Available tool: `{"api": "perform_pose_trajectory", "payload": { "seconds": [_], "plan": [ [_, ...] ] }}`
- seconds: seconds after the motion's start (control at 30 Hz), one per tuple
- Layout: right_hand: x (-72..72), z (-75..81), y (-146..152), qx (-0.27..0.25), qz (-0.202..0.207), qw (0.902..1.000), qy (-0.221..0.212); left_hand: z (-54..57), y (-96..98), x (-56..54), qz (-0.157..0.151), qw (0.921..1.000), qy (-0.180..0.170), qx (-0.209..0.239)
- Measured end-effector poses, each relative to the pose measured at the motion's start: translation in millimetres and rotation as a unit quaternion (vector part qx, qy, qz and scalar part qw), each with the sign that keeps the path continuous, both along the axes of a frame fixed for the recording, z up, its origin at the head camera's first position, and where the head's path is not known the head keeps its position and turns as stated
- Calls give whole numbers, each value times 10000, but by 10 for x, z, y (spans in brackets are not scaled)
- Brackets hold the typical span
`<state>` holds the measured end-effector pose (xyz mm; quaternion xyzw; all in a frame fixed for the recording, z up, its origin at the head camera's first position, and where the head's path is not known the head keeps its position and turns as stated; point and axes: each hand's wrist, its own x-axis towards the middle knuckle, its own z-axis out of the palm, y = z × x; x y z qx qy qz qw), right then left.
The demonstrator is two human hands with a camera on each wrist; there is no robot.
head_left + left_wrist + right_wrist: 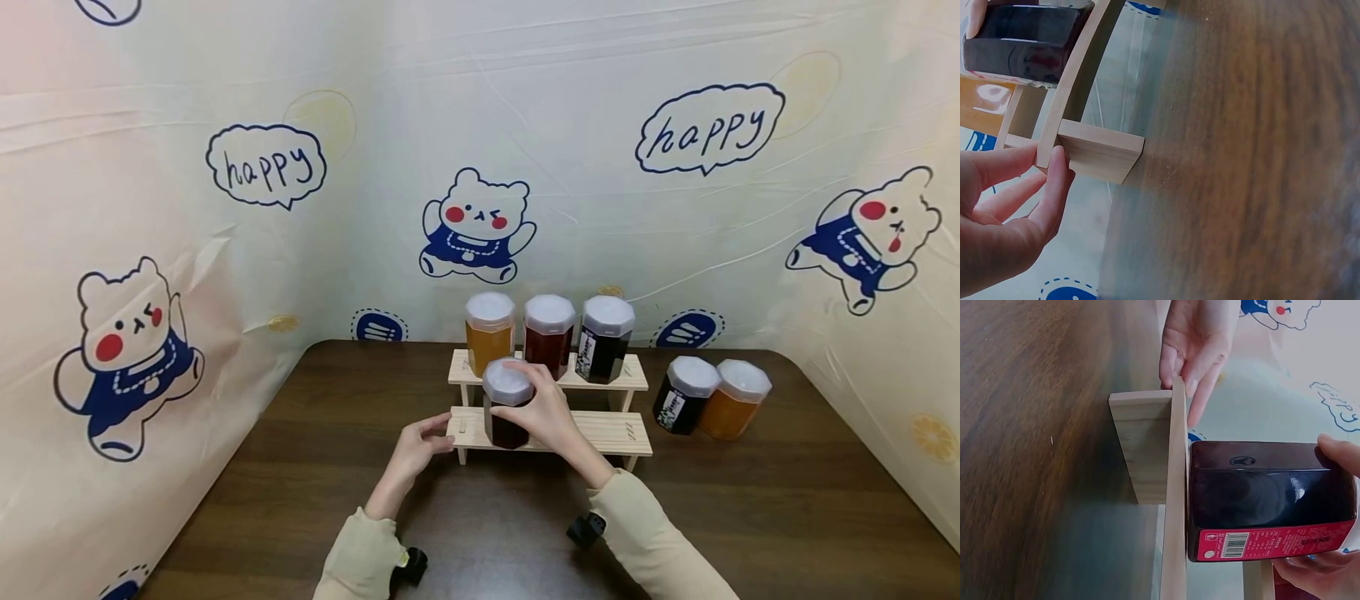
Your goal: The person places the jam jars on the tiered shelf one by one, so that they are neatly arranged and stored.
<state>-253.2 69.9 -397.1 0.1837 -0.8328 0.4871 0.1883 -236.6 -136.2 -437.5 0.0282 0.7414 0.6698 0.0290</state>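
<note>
A dark-filled jar [506, 408] with a white octagonal lid stands on the left part of the lower shelf of a two-step wooden rack [577, 429]. My right hand [542, 408] grips this jar near its top, thumb on the near side and fingers around the far side. In the right wrist view the jar [1272, 494] shows a red label with a barcode, its base right at the shelf board. With thumb and fingertips, my left hand [418, 450] pinches the left end of the lower board, as the left wrist view shows at the board's edge [1054, 125].
Along the upper shelf stand an amber jar [489, 337], a dark red jar [548, 337] and a black jar [604, 342]. Right of the rack, another black jar [682, 396] and an orange jar [733, 402] stand on the brown table [300, 467]. A printed curtain [480, 108] hangs behind.
</note>
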Motion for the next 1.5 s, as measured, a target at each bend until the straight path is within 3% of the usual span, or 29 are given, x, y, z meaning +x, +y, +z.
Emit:
{"api": "perform_pose_trajectory", "payload": {
  "seconds": [0.3, 0.4, 0.77, 1.07, 1.5],
  "plan": [
    [-10, 11, -109, 91, -28, 9999, -122, -236, -39, -145, 52, 10000, -27, 71],
    [-7, 12, -146, 70, 1, 9999, -100, -268, -38, -157, 91, 9999, -8, 53],
    [-14, -29, -215, 77, -8, 10000, 39, -253, -38, -146, 109, 9999, 16, 53],
    [21, -13, -143, 13, 326, 9994, 85, -258, -32, -150, 127, 9998, 42, 117],
    [87, 22, 75, -259, 442, 9961, 712, -270, -33, -149, 169, 9997, 65, 141]
  ]
}}
